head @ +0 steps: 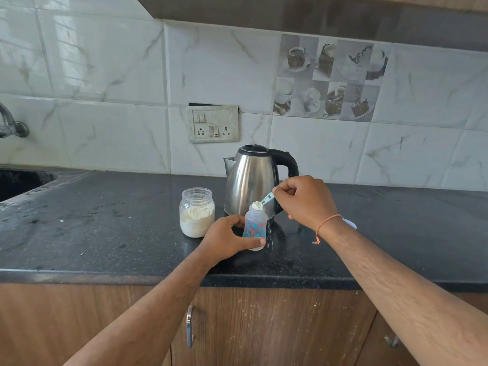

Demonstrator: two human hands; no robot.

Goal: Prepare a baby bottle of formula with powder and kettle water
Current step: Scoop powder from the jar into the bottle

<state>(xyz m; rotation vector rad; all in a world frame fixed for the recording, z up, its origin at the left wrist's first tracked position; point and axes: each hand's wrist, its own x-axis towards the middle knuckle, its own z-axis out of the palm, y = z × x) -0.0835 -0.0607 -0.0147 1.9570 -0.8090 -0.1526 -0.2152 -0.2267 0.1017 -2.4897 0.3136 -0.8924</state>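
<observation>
Bare forearms; orange thread bracelet (pixel 326 225) on right wrist.

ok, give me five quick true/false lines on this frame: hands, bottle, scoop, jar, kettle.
1. The left hand holds the baby bottle upright on the countertop. True.
2. The right hand is lifting the kettle. False: it pinches a scoop of powder over the bottle's mouth; the kettle stands untouched behind.
3. The powder jar has its lid on. False: the jar is open, and partly filled with powder.
4. Some powder is falling outside the bottle. True: grains drop along its right side.
5. The bottle stands left of the jar. False: it stands to the jar's right, in front of the kettle.
</observation>
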